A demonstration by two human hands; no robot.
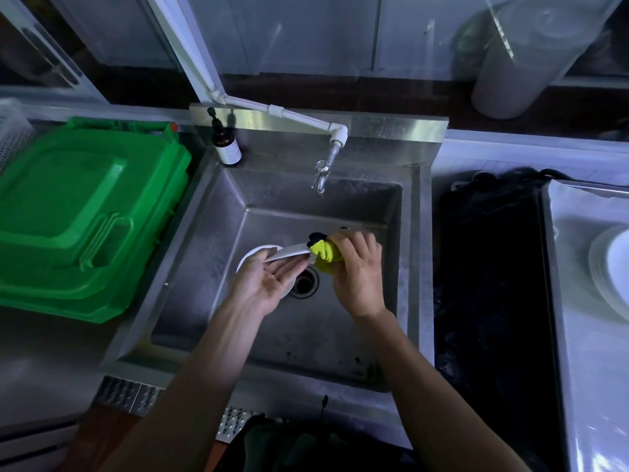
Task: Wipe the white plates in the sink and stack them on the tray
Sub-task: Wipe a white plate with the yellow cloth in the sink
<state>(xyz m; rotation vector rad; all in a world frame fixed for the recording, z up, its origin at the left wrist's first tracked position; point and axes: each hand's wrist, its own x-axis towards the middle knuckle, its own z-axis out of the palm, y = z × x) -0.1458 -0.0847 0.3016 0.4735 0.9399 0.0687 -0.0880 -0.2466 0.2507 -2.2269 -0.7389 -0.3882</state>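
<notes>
Over the steel sink [340, 338] my left hand [269, 279] carries a white plate [289, 252], tilted almost edge-on, on its straight fingers with the palm up. My right hand [357, 267] grips a yellow-green cloth [325, 255] with a dark patch and presses it against the plate's right rim. Another white plate [252, 255] lies on the sink floor beneath, mostly hidden by my left hand. Wiped white plates [609, 270] are stacked on the tray [578, 335] at the far right.
A tap [321, 172] on a white pipe hangs over the sink's back. A brown pump bottle [226, 146] stands at its back left corner. A green lidded bin [78, 216] fills the left counter. A black bag-lined bin [490, 284] sits between sink and tray. The drain [304, 282] is just below the plate.
</notes>
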